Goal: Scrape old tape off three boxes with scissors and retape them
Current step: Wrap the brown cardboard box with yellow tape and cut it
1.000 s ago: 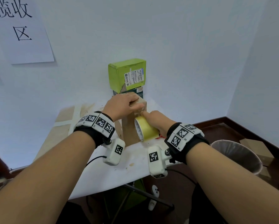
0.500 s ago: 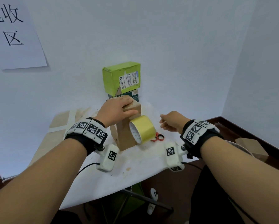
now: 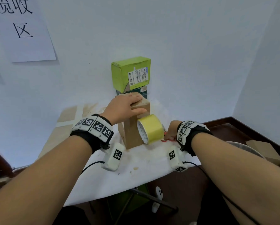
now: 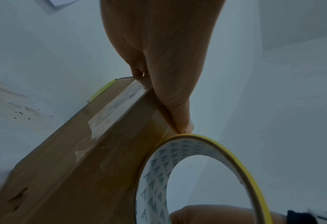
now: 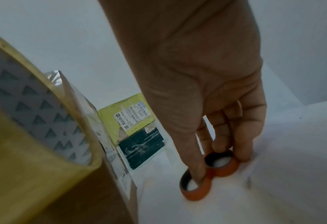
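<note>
White table (image 3: 136,172) carries brown box (image 3: 131,135) (upright) and scissors (image 5: 206,177).

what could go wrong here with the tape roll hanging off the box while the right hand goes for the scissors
The yellow tape roll seems to hang from the side of the upright brown box by its own strip; its weight could peel the strip or tip the box if the left hand eases off. The right hand has only a thumb in one red scissors ring, so the lift could fumble or bump the roll.
</note>
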Demonstrator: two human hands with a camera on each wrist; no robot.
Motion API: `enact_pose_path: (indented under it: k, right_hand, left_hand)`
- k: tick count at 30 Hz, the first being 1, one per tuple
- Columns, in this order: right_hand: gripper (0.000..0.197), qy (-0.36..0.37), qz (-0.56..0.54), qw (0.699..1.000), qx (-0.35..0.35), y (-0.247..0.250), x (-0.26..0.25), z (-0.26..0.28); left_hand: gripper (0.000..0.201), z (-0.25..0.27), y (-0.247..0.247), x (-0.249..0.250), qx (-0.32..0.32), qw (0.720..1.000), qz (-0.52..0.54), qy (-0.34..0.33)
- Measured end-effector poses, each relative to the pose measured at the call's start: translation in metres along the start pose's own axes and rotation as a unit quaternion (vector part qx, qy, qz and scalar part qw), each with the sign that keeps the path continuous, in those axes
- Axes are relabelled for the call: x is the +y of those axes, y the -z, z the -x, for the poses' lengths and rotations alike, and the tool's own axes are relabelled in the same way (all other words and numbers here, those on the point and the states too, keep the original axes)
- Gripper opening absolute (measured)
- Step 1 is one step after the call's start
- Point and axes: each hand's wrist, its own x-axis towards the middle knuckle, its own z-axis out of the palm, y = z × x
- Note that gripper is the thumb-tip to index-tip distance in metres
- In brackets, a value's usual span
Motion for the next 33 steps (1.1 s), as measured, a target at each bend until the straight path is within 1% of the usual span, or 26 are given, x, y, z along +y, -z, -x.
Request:
enact_pose_path:
  k: [3, 4, 5, 7, 8, 9, 10, 11, 12, 13, 14, 16, 17, 19, 20, 22, 24, 25, 26, 27, 28, 29, 30, 31, 32, 33]
  right_hand:
    - [0.038, 0.012, 0.084, 0.996, 0.017, -0.008, -0.002, -0.01]
    - [0.034, 0.019, 0.1, 0.994, 0.034, -0.008, -0.002, -0.011]
    - [0.029, 0.015, 0.089, 0.995, 0.044, -0.006, -0.002, -0.008]
    - [0.033, 0.003, 0.038, 0.998, 0.054, -0.001, 0.002, 0.001]
    - [0.035, -0.002, -0.006, 0.998, 0.057, 0.001, 0.005, 0.002]
    - [0.033, -0.005, -0.073, 0.996, 0.056, 0.003, 0.01, 0.003]
    - [0.028, -0.003, -0.158, 0.987, 0.042, 0.004, 0.014, 0.002]
    - [0.023, 0.009, -0.252, 0.967, 0.029, 0.006, 0.018, 0.002]
    - [0.017, 0.027, -0.34, 0.939, 0.037, 0.008, 0.021, 0.003]
    - [0.009, 0.05, -0.414, 0.906, 0.076, 0.011, 0.024, 0.003]
    - [0.01, 0.075, -0.473, 0.868, 0.13, 0.015, 0.025, 0.004]
    - [0.019, 0.141, -0.529, 0.806, 0.224, 0.028, 0.02, 0.012]
    - [0.019, 0.178, -0.544, 0.78, 0.254, 0.035, 0.015, 0.019]
    - [0.017, 0.25, -0.566, 0.735, 0.277, 0.048, 0.001, 0.032]
    - [0.018, 0.278, -0.566, 0.725, 0.278, 0.053, -0.008, 0.037]
    - [0.02, 0.317, -0.54, 0.732, 0.269, 0.058, -0.025, 0.043]
    - [0.02, 0.328, -0.502, 0.761, 0.248, 0.054, -0.036, 0.041]
    - [0.02, 0.325, -0.484, 0.777, 0.239, 0.051, -0.039, 0.04]
    - [0.021, 0.324, -0.472, 0.785, 0.236, 0.047, -0.041, 0.039]
    - [0.022, 0.32, -0.469, 0.788, 0.24, 0.044, -0.041, 0.039]
    - [0.022, 0.316, -0.47, 0.787, 0.246, 0.042, -0.041, 0.038]
    - [0.023, 0.314, -0.467, 0.788, 0.251, 0.041, -0.04, 0.04]
    - [0.024, 0.311, -0.463, 0.79, 0.253, 0.041, -0.041, 0.039]
    - [0.025, 0.309, -0.456, 0.795, 0.254, 0.041, -0.042, 0.04]
    - [0.025, 0.308, -0.448, 0.799, 0.257, 0.042, -0.043, 0.039]
    - [0.024, 0.304, -0.439, 0.804, 0.261, 0.042, -0.045, 0.038]
  left_hand:
    - [0.063, 0.0, 0.0, -0.001, 0.001, 1.0, -0.003, -0.003]
    - [0.063, 0.0, 0.0, -0.001, 0.0, 1.0, -0.002, -0.003]
    - [0.062, 0.0, 0.001, -0.001, 0.0, 1.0, 0.0, -0.004]
    - [0.062, 0.001, 0.001, 0.0, 0.001, 1.0, 0.005, -0.005]
    - [0.063, 0.001, 0.001, -0.001, 0.002, 1.0, 0.009, -0.005]
    - [0.063, 0.002, 0.002, -0.001, 0.001, 1.0, 0.011, -0.006]
    - [0.064, 0.003, 0.003, -0.001, 0.0, 1.0, 0.014, -0.008]
    - [0.064, 0.004, 0.004, -0.001, -0.003, 1.0, 0.017, -0.011]
    - [0.064, 0.005, 0.006, -0.001, -0.004, 1.0, 0.022, -0.016]
    - [0.063, 0.007, 0.008, -0.001, -0.005, 0.999, 0.029, -0.025]
    - [0.061, 0.008, 0.011, 0.0, -0.007, 0.999, 0.038, -0.036]
    - [0.059, 0.009, 0.016, -0.001, -0.02, 0.996, 0.064, -0.05]
    - [0.059, 0.008, 0.018, -0.002, -0.031, 0.995, 0.078, -0.052]
    - [0.061, 0.005, 0.02, -0.004, -0.055, 0.993, 0.088, -0.061]
    - [0.064, 0.003, 0.02, -0.006, -0.061, 0.992, 0.088, -0.067]
    - [0.078, -0.001, 0.02, -0.01, -0.066, 0.99, 0.097, -0.077]
    - [0.095, -0.003, 0.019, -0.015, -0.066, 0.989, 0.102, -0.08]
    - [0.099, -0.002, 0.02, -0.018, -0.063, 0.99, 0.107, -0.073]
    - [0.097, 0.001, 0.021, -0.019, -0.05, 0.99, 0.117, -0.063]
    - [0.089, 0.005, 0.023, -0.02, -0.02, 0.99, 0.13, -0.048]
    - [0.074, 0.01, 0.026, -0.021, 0.03, 0.988, 0.149, -0.029]
    - [0.052, 0.015, 0.029, -0.023, 0.09, 0.979, 0.181, 0.0]
    - [0.032, 0.021, 0.034, -0.023, 0.137, 0.962, 0.232, 0.036]
    - [0.028, 0.026, 0.038, -0.023, 0.155, 0.937, 0.304, 0.069]
    - [0.036, 0.031, 0.042, -0.022, 0.126, 0.915, 0.372, 0.096]
    - [0.044, 0.036, 0.043, -0.02, 0.059, 0.903, 0.41, 0.114]
